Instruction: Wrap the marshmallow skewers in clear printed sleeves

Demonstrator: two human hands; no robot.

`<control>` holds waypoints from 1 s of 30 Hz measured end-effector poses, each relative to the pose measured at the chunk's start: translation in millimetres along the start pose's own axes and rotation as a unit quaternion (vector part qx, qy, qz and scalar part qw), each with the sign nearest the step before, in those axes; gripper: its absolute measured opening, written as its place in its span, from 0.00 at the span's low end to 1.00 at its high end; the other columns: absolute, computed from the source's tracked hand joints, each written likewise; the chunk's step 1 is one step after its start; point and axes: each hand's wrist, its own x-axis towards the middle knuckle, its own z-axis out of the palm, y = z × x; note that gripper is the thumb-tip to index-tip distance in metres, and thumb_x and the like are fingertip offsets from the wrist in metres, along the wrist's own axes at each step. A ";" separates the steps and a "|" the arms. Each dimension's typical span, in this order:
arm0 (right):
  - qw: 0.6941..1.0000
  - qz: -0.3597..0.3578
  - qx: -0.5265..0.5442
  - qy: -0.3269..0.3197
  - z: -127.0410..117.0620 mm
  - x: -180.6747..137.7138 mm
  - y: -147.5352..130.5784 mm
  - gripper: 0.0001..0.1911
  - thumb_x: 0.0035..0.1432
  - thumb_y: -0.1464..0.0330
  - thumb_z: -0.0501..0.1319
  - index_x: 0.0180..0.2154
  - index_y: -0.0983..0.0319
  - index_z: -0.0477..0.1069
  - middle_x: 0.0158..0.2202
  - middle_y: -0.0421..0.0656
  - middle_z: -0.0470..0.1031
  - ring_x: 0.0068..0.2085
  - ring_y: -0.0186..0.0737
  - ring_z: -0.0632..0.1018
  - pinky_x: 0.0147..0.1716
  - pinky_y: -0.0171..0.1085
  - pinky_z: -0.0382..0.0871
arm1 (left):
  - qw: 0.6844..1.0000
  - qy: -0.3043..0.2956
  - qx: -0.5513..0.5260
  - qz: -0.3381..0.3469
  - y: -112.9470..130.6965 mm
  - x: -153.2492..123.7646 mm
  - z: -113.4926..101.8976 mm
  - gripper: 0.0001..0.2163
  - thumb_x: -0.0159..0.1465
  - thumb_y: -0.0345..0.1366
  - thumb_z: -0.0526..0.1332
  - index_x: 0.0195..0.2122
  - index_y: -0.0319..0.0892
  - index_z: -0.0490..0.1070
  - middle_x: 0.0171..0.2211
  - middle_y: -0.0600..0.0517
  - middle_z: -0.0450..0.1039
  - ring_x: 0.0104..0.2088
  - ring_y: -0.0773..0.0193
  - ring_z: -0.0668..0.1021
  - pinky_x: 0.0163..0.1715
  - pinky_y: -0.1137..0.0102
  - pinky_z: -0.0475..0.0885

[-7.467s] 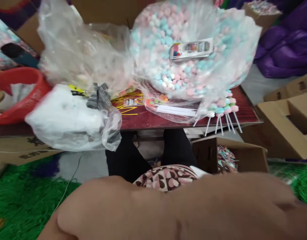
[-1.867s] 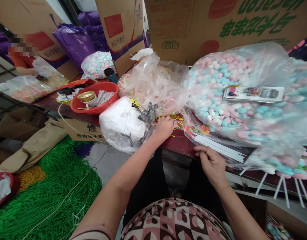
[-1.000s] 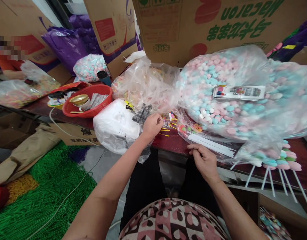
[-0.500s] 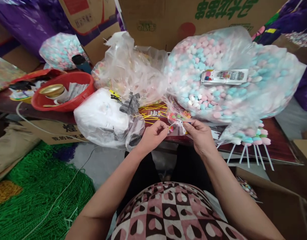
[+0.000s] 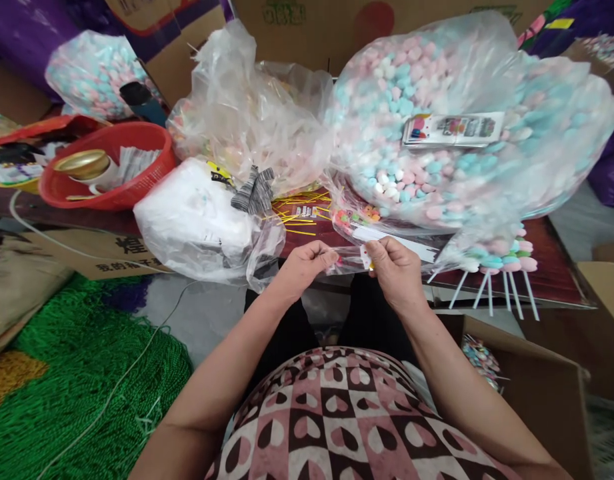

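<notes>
A small clear plastic bag (image 5: 349, 260) with a printed end is stretched between my two hands over the table's front edge. My left hand (image 5: 307, 268) pinches its left end, where a bit of red shows by the fingertips. At the other end my right hand (image 5: 397, 272) grips the white printed part between thumb and fingers. Just behind the right hand lie white paper strips (image 5: 404, 244). Thin yellow twist ties (image 5: 299, 223) are scattered on the table, farther back than the left hand. Whether anything is inside the small bag I cannot tell.
Large bags of pink, blue and white marshmallows (image 5: 411, 87) fill the right back, with a stack of printed sleeves (image 5: 454, 129) on top. Marshmallow sticks (image 5: 507, 263) overhang the front edge. Left are a white-filled bag (image 5: 197, 227) and red basin (image 5: 111, 193); an open carton (image 5: 531, 393) stands below.
The small clear bag is now drawn out flat between my hands. The white strips behind my right hand show more fully. My view has tilted down, so the table's things sit higher.
</notes>
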 end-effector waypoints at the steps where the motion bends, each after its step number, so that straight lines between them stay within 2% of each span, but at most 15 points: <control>1: 1.000 0.013 0.023 -0.004 0.8 -0.8 0.3 0.22 0.56 0.53 0.63 0.20 0.59 0.64 0.15 0.34 0.62 0.19 0.31 0.64 0.20 0.33 0.62 | 1.000 0.005 0.013 0.008 -0.2 -0.5 0.5 0.17 0.58 0.50 0.65 0.26 0.40 0.68 0.22 0.57 0.66 0.24 0.71 0.66 0.30 0.73 0.61; 3: 0.994 0.050 0.092 -0.032 1.9 -2.2 -0.1 0.21 0.54 0.52 0.65 0.22 0.59 0.67 0.18 0.35 0.65 0.20 0.31 0.66 0.21 0.33 0.64 | 0.999 0.011 0.042 0.029 0.3 -1.3 1.6 0.18 0.61 0.51 0.61 0.26 0.40 0.67 0.20 0.58 0.64 0.24 0.71 0.65 0.29 0.72 0.60; 5: 0.982 0.083 0.154 -0.074 2.1 -3.6 -1.2 0.16 0.50 0.53 0.68 0.30 0.59 0.73 0.22 0.35 0.70 0.22 0.32 0.69 0.23 0.33 0.67 | 0.997 0.012 0.070 0.040 1.3 -1.9 2.9 0.19 0.62 0.52 0.59 0.25 0.41 0.66 0.20 0.58 0.63 0.24 0.71 0.64 0.28 0.72 0.59; 7: 0.977 0.091 0.176 -0.081 1.8 -5.3 -1.5 0.16 0.47 0.56 0.71 0.34 0.59 0.75 0.23 0.36 0.72 0.23 0.32 0.70 0.24 0.33 0.67 | 0.995 0.003 0.091 0.037 1.8 -2.7 4.7 0.20 0.63 0.53 0.58 0.25 0.41 0.65 0.20 0.58 0.61 0.23 0.71 0.64 0.27 0.72 0.59; 10: 0.984 0.076 0.157 -0.029 1.1 -8.6 1.2 0.15 0.47 0.55 0.70 0.26 0.60 0.73 0.20 0.36 0.69 0.20 0.31 0.67 0.21 0.33 0.65 | 0.995 -0.012 0.093 0.030 0.4 -4.0 8.0 0.22 0.63 0.57 0.56 0.24 0.42 0.63 0.19 0.58 0.60 0.21 0.72 0.62 0.26 0.72 0.60; 13: 0.992 0.060 0.110 0.006 -0.5 -11.1 5.1 0.21 0.51 0.52 0.67 0.20 0.60 0.68 0.17 0.35 0.64 0.18 0.30 0.63 0.17 0.31 0.61 | 0.996 -0.028 0.081 0.010 -1.4 -4.8 9.6 0.23 0.63 0.59 0.54 0.25 0.42 0.64 0.17 0.59 0.57 0.18 0.72 0.61 0.25 0.72 0.62; 15: 0.996 0.041 0.082 0.016 -2.0 -11.7 6.5 0.24 0.52 0.50 0.66 0.18 0.60 0.66 0.16 0.36 0.63 0.19 0.30 0.62 0.16 0.31 0.59 | 0.996 -0.056 0.071 -0.008 -0.6 -5.0 9.5 0.21 0.63 0.58 0.55 0.29 0.43 0.68 0.16 0.60 0.57 0.17 0.73 0.61 0.25 0.73 0.62; 17: 0.997 0.028 0.065 0.019 -3.5 -11.5 6.8 0.25 0.52 0.49 0.66 0.17 0.60 0.65 0.16 0.36 0.62 0.19 0.30 0.63 0.16 0.31 0.60 | 0.993 -0.085 0.079 -0.011 1.7 -4.6 9.2 0.18 0.62 0.55 0.59 0.36 0.43 0.71 0.19 0.60 0.62 0.19 0.72 0.64 0.24 0.73 0.62; 20: 0.995 0.040 0.088 0.016 -6.5 -10.7 6.3 0.25 0.52 0.48 0.65 0.19 0.60 0.68 0.18 0.37 0.66 0.20 0.31 0.66 0.18 0.32 0.63 | 0.990 -0.081 0.114 0.021 3.4 -2.0 8.9 0.14 0.61 0.50 0.62 0.36 0.43 0.75 0.26 0.56 0.70 0.26 0.70 0.70 0.29 0.73 0.64; 24: 0.973 0.107 0.203 -0.024 -15.3 -12.4 3.4 0.25 0.56 0.45 0.60 0.33 0.60 0.75 0.21 0.40 0.73 0.21 0.34 0.72 0.20 0.34 0.68 | 0.990 -0.035 0.111 0.082 -3.4 3.9 6.1 0.13 0.64 0.47 0.60 0.37 0.43 0.77 0.31 0.53 0.73 0.33 0.67 0.73 0.38 0.70 0.68; 27: 0.962 0.137 0.228 -0.071 -24.1 -16.4 -1.4 0.20 0.53 0.51 0.66 0.37 0.60 0.76 0.26 0.41 0.77 0.25 0.35 0.76 0.23 0.34 0.70 | 0.983 -0.036 0.125 0.127 -7.8 6.1 2.4 0.13 0.65 0.46 0.59 0.39 0.43 0.78 0.32 0.52 0.73 0.36 0.65 0.74 0.42 0.68 0.69; 30: 0.964 0.129 0.210 -0.098 -32.2 -19.2 -5.7 0.16 0.52 0.55 0.69 0.36 0.59 0.78 0.30 0.42 0.79 0.28 0.35 0.77 0.26 0.34 0.71 | 0.976 -0.047 0.151 0.148 -5.7 5.7 -0.2 0.12 0.65 0.45 0.60 0.40 0.44 0.79 0.34 0.50 0.74 0.37 0.64 0.74 0.42 0.68 0.70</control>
